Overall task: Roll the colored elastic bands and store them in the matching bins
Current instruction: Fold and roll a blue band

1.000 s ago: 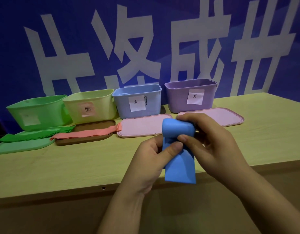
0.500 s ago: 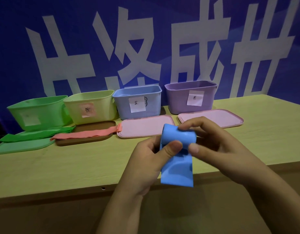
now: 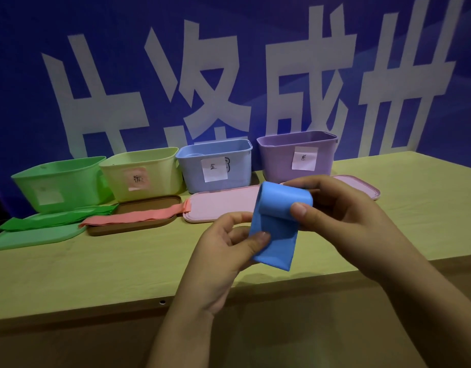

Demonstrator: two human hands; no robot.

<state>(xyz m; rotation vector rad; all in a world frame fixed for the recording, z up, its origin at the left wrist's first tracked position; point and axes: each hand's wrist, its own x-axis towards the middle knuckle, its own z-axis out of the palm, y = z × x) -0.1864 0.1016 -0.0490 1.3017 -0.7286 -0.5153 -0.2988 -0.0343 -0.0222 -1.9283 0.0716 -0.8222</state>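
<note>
Both forearms reach forward from below. The left hand [image 3: 223, 248] curls with palm turned right, its thumb pressed onto the band [image 3: 278, 224]. The right hand [image 3: 343, 219] grips the band's rolled top, thumb in front, fingers behind.

Both hands pinch a plain sky-blue elastic band [image 3: 278, 227], half rolled. Beyond the grip stands a pale blue plastic bin [image 3: 215, 166] with a white paper label inked in black. To its right is a lilac plastic bin [image 3: 298, 155], also white-labelled. Left of the grip are a pale yellow plastic bin [image 3: 141, 173] with a pink label and a bright green plastic bin [image 3: 59, 184]. A salmon-pink band [image 3: 139, 215] lies on a brown lid [image 3: 149, 207], and a green band [image 3: 56, 219] on a mint lid [image 3: 30, 237]. Two pink lids [image 3: 221, 205] lie behind the grip. The backdrop [image 3: 22, 62] is deep blue with white characters.
</note>
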